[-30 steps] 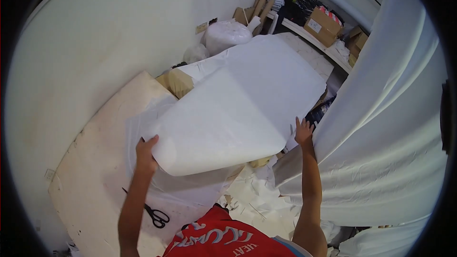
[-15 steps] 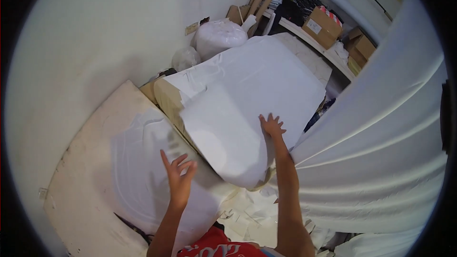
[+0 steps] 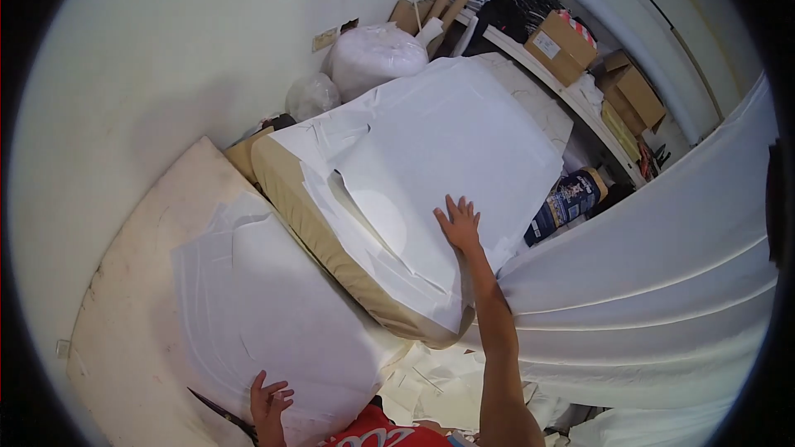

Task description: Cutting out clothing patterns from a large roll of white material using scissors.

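Note:
My right hand (image 3: pixel 460 223) lies spread on a large white sheet (image 3: pixel 472 141), near its right side. That sheet tops a stack of white sheets over a broad block wrapped in tan covering (image 3: pixel 331 263). Along the near left side its edge stands slightly raised off the layer below. My left hand (image 3: pixel 269 401) holds nothing, its fingers apart and a little bent. It is over the lower part of more white sheets (image 3: pixel 273 298) on a pale board (image 3: pixel 124 306). Beside it lies a dark, pointed tool (image 3: pixel 222 414), partly hidden at the lower end.
White curtain-like cloth (image 3: pixel 646 281) hangs close to my right arm. Scraps (image 3: pixel 431 385) litter the space below the block. Stuffed clear bags (image 3: pixel 377 58) sit against the wall. Cardboard boxes (image 3: pixel 561 45) stand on a shelf, with a dark blue printed bag (image 3: pixel 567 203) below.
The top sheet's near left part has shifted back and right, baring the layers and tan side beneath. My left hand has dropped down and left; my right hand has moved slightly left, still on the sheet.

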The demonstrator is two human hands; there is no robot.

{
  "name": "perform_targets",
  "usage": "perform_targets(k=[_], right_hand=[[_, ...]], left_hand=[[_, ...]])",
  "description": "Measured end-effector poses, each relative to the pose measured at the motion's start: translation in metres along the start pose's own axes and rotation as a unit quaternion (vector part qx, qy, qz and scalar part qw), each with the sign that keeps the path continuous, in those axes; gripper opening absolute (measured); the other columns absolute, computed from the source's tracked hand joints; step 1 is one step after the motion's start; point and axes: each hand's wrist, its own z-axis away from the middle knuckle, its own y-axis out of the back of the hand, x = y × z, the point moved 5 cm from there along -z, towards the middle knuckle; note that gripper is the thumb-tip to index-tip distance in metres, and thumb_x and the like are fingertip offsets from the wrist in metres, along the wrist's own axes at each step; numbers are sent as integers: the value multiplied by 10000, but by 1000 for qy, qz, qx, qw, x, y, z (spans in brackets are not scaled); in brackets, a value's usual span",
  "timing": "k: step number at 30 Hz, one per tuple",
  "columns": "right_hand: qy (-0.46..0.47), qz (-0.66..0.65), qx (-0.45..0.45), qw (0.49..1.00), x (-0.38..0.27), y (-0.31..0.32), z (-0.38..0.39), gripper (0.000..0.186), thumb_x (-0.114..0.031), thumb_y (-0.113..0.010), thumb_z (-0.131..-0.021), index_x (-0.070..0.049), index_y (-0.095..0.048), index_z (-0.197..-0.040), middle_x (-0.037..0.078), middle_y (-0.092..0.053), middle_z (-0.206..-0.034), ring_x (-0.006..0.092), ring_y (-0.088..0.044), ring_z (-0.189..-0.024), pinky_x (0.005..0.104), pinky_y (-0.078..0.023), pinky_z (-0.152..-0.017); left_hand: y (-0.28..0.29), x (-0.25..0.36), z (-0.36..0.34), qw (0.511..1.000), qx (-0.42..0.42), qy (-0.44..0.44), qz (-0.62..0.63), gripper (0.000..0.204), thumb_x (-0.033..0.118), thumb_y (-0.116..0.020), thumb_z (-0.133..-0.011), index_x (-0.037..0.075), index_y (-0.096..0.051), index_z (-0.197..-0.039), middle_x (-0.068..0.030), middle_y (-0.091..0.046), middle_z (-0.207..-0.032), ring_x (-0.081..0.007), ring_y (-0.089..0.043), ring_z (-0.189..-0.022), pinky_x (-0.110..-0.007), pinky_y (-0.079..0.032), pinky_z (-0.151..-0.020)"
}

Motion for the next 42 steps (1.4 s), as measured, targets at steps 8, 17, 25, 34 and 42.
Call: perform_targets(k=[8, 17, 25, 34, 42], right_hand=[[-71, -1, -59, 996, -1, -17, 3, 749, -698, -397, -917, -248, -365, -1516, 224, -276, -1567, 485, -206, -1443, 664, -191, -1119], [-20, -17, -5, 1000, 22, -12, -11, 739, -698, -429, -899, -298, -363, -1516, 183, -224, -1603, 488, -130, -1466, 671, -74, -1140], [-14, -108, 95, 990, 51, 12, -10, 608, -548, -459, -979, -215, -418, -1486, 207, -331, -1547, 404, -236, -1457, 594, -179, -1151], [-138, -169, 348, 912, 323, 154, 50, 307, -256, -534, -990, 8, -623, -1118, 166, -664, -986, 264, -611, -900, 369, -473, -794], [-226, -513, 327, 761, 455, 162, -171, 284, -275, -601, -949, -29, -635, -1085, 79, -661, -805, 133, -588, -623, 280, -454, -514]], left_hand=[[13, -3, 10, 1000, 14, -22, 12, 507, 220, -552, -995, 12, -400, -1432, -184, -608, -1204, -265, -635, -1045, -381, -540, -879], [30, -12, 12, 999, 12, -30, 16, 512, 189, -577, -974, 19, -413, -1428, -172, -625, -1187, -253, -644, -1023, -365, -534, -885], [-70, 62, -9, 904, -104, -321, -263, 513, 133, -653, -899, 61, -496, -1382, -159, -614, -1198, -281, -611, -1076, -394, -492, -925], [-230, 144, -42, 804, -233, -457, -301, 385, 56, -667, -829, 37, -638, -1212, -158, -670, -1061, -342, -637, -968, -391, -509, -853], [-395, 125, -118, 629, -214, -464, -586, 545, 259, -668, -897, 137, -509, -1404, -180, -498, -1401, -361, -430, -1334, -522, -320, -1122]])
